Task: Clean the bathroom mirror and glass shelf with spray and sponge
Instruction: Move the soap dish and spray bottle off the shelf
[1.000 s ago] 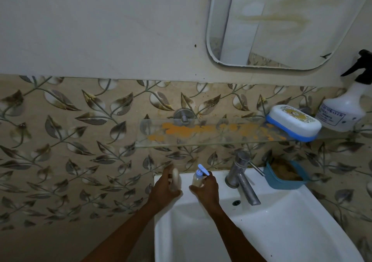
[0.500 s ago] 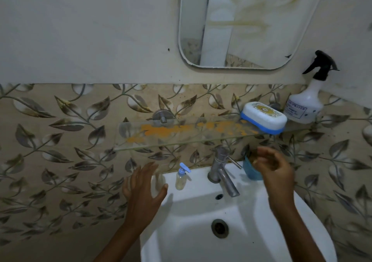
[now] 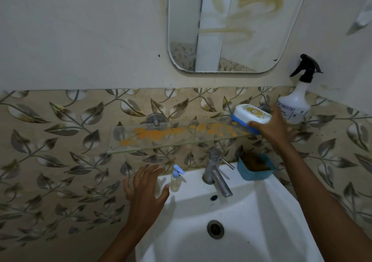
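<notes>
A rounded mirror (image 3: 231,26) hangs on the wall, smeared with brownish streaks. Below it a glass shelf (image 3: 128,141) carries orange stains. At the shelf's right end sits a white and blue soap box (image 3: 249,113), and my right hand (image 3: 271,129) is closed around its near edge. A white spray bottle (image 3: 296,102) with a black trigger stands just right of the box. My left hand (image 3: 145,191) hovers with fingers spread over the sink's left rim, holding nothing. A blue tub (image 3: 253,172) with a brown sponge-like pad sits on the sink's back right corner.
A white sink (image 3: 261,211) fills the lower middle, with a steel tap (image 3: 217,173) at its back. A small pump bottle (image 3: 176,179) with a blue top stands on the rim near my left hand. Leaf-pattern tiles cover the wall behind.
My right hand rose from in front of the blue tub to the shelf and took hold of the soap box. My left hand stayed spread by the sink's left rim.
</notes>
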Tool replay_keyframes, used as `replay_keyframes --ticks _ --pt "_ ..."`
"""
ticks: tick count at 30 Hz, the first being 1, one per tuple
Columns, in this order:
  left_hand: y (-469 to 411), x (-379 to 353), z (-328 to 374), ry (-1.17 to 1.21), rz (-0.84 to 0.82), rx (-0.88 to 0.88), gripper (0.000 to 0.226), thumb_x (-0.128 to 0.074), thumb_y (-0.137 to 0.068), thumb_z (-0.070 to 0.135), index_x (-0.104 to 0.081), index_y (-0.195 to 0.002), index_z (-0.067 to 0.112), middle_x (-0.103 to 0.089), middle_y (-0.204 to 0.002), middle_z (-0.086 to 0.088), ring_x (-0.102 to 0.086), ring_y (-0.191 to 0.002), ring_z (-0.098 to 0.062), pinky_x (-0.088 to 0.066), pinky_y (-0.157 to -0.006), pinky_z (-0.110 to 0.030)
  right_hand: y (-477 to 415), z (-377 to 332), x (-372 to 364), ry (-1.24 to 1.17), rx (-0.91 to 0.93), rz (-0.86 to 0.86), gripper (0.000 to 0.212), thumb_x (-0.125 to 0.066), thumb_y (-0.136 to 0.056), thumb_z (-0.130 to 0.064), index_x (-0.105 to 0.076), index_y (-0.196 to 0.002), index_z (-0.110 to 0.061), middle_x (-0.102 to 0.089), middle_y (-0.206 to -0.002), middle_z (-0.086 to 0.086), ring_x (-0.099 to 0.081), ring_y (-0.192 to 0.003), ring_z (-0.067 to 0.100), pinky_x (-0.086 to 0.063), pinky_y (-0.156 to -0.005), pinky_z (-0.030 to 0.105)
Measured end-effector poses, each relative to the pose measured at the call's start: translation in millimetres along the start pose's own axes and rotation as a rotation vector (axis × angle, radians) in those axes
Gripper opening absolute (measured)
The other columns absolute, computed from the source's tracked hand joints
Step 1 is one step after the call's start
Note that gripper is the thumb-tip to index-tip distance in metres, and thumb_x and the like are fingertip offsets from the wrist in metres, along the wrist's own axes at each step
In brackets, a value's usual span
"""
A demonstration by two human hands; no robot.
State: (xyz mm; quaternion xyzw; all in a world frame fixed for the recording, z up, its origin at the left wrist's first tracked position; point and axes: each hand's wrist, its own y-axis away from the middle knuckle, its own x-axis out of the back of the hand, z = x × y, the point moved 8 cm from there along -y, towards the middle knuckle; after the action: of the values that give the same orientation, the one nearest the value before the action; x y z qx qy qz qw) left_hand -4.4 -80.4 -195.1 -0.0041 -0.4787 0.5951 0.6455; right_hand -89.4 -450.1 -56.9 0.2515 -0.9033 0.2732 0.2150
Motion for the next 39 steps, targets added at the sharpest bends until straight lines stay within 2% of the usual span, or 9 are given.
replay_keyframes --ticks 2,5,9,11,15,21,28,35,39 --pt "-1.6 -0.8 3.4 -0.007 0.002 -0.02 0.045 -0.043 -0.075 0.046 -0.055 -0.113 0.027 -0.058 -0.123 0.003 -0.029 -0.125 -0.01 -0.003 -0.106 -0.037 5.2 -5.8 5.5 -0.035 0.01 0.054 0.08 -0.081 -0.059 -0.03 -0.04 -0.126 -0.016 -0.049 -0.127 0.012 -0.049 -0.116 0.032 -0.05 -0.075 0.038" --pt "-4.1 -2.2 6.7 -0.015 -0.004 -0.042 0.043 -0.043 -0.076 0.044 -0.053 -0.114 0.028 -0.059 -0.122 0.003 -0.03 -0.124 -0.012 -0.003 -0.107 -0.037 37.2 -20.4 17.6 -0.153 0.032 0.138 0.079 -0.08 -0.065 -0.02 -0.036 -0.131 -0.018 -0.046 -0.13 0.007 -0.048 -0.119 0.027 -0.048 -0.092 0.047" --pt "-9.3 -4.9 8.7 -0.022 -0.025 -0.055 0.04 -0.042 -0.078 0.044 -0.049 -0.115 0.032 -0.059 -0.122 0.003 -0.031 -0.124 -0.014 -0.002 -0.107 -0.038 115.4 -32.4 14.4 -0.34 0.035 0.124 0.083 -0.079 -0.068 -0.01 -0.031 -0.135 -0.02 -0.044 -0.129 0.007 -0.048 -0.113 0.017 -0.048 -0.086 0.032" --pt "-9.2 -6.8 9.3 -0.032 -0.044 -0.065 0.04 -0.042 -0.078 0.043 -0.049 -0.115 0.03 -0.058 -0.124 0.003 -0.03 -0.125 -0.014 0.001 -0.108 -0.037 158.1 -27.0 -2.9 -0.379 0.018 0.077 0.085 -0.081 -0.064 -0.01 -0.033 -0.133 -0.022 -0.043 -0.127 0.002 -0.048 -0.114 0.015 -0.048 -0.088 0.032" --pt "-6.1 -4.8 8.4 -0.041 -0.053 -0.076 0.04 -0.043 -0.077 0.039 -0.048 -0.116 0.029 -0.057 -0.125 0.002 -0.03 -0.126 -0.014 0.004 -0.108 -0.032 221.0 -4.4 -48.4 -0.252 -0.055 0.071 0.084 -0.075 -0.049 -0.033 -0.043 -0.125 -0.016 -0.048 -0.118 0.004 -0.049 -0.113 0.025 -0.047 -0.091 0.038" --pt "3.7 3.9 -2.4 -0.058 -0.053 -0.048 0.04 -0.042 -0.076 0.035 -0.049 -0.114 0.029 -0.055 -0.128 0.002 -0.03 -0.127 -0.017 -0.009 -0.107 -0.047 233.0 17.8 -124.2 0.189 -0.085 0.066 0.081 -0.08 -0.052 -0.033 -0.049 -0.123 -0.006 -0.054 -0.112 0.019 -0.052 -0.101 0.037 -0.046 -0.083 0.039" --pt "3.2 11.8 -4.5 -0.046 -0.07 -0.127 0.042 -0.055 -0.072 0.018 -0.053 -0.113 0.028 -0.058 -0.125 0.001 -0.033 -0.125 -0.016 -0.007 -0.107 -0.038 214.4 44.9 -183.9 0.31 -0.223 -0.029 0.077 -0.077 -0.063 -0.036 -0.044 -0.126 -0.007 -0.052 -0.118 0.019 -0.049 -0.109 0.032 -0.045 -0.088 0.039" --pt "-4.3 10.7 1.1 -0.047 -0.096 -0.168 0.036 -0.043 -0.074 0.026 -0.057 -0.107 0.025 -0.06 -0.121 0.002 -0.034 -0.124 -0.016 -0.01 -0.106 -0.039 199.1 55.9 -204.2 0.392 -0.182 -0.075 0.072 -0.075 -0.067 -0.034 -0.043 -0.126 -0.007 -0.05 -0.119 0.023 -0.049 -0.109 0.037 -0.049 -0.087 0.047" --pt "-2.1 7.7 7.3 -0.021 -0.109 -0.203 0.031 -0.043 -0.076 0.024 -0.055 -0.104 0.028 -0.063 -0.116 0.002 -0.037 -0.122 -0.015 -0.011 -0.107 -0.038 196.2 53.6 -203.3 0.386 -0.222 -0.126 0.077 -0.072 -0.074 -0.039 -0.035 -0.135 -0.012 -0.042 -0.133 0.018 -0.042 -0.122 0.031 -0.045 -0.094 0.041"
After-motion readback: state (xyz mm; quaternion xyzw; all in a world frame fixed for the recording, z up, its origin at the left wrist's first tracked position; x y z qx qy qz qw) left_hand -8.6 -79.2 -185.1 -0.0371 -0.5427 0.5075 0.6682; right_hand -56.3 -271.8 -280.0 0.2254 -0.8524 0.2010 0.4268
